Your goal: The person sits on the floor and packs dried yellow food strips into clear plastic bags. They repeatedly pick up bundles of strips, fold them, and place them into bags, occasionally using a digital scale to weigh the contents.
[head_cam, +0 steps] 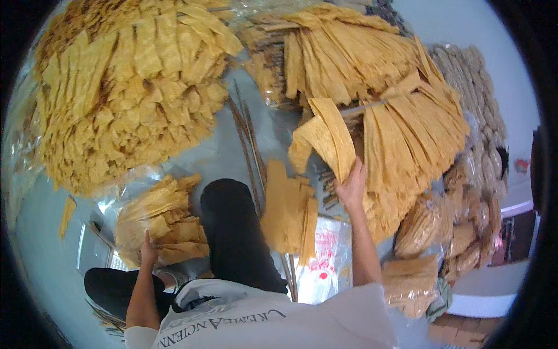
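My right hand (352, 186) grips the lower end of a folded yellow strip (333, 135) that looks like dried tofu skin. The strip is doubled over at its top, beside a pile of similar strips (405, 139) hung over a stick. My left hand (149, 254) rests against a clear plastic bag (126, 218) partly filled with yellow pieces (178, 222). Its fingers are partly hidden, so I cannot tell whether it grips the plastic. Between my hands, more strips (283, 205) hang together on thin sticks (291, 275), close to my knee.
A large heap of yellow strips (130, 96) stands at the far left. Loose brown sticks (248, 135) lie on the floor between the heaps. Filled plastic bags (471, 209) are stacked at right, and a printed plastic bag (322, 261) lies by my right forearm.
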A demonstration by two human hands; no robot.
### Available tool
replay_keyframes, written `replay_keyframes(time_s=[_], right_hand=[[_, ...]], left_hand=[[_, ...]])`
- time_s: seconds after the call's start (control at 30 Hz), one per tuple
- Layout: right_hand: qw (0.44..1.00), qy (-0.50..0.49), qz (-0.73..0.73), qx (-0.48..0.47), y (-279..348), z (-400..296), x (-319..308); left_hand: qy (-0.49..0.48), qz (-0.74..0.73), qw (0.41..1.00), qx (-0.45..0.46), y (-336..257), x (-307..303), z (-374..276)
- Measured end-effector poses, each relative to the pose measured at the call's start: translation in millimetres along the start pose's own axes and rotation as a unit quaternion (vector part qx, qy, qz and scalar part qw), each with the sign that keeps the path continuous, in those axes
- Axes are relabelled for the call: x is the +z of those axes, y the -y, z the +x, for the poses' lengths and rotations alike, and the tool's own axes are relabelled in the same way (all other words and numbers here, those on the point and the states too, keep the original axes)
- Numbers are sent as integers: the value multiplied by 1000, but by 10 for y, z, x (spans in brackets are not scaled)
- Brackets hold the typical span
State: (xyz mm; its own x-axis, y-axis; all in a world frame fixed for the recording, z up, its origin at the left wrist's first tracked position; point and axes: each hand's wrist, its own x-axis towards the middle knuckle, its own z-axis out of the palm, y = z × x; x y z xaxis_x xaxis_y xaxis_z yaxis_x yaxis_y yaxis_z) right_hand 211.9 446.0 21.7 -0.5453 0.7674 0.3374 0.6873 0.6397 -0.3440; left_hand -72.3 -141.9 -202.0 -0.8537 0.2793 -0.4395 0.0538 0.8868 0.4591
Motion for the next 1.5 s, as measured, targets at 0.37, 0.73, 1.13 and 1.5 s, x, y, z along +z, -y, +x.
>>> replay_keyframes(time_s=[0.37,0.73,1.13,1.5], right_hand=[[918,93,281,-263,2495,170,-674],[779,331,302,-440,3940,-403,-199],[713,509,424,-231,3628,-1028,863],[691,641,171,-286,3647,-1136,1243]], left_hand=[[-194,-252,821,475,-3383,-1935,-750],[35,-803,583,123,-2441,-2111,-694],[4,-804,595,-2,-1191,-1228,-191],[-193,-148,964,-106,-180,182,113]])
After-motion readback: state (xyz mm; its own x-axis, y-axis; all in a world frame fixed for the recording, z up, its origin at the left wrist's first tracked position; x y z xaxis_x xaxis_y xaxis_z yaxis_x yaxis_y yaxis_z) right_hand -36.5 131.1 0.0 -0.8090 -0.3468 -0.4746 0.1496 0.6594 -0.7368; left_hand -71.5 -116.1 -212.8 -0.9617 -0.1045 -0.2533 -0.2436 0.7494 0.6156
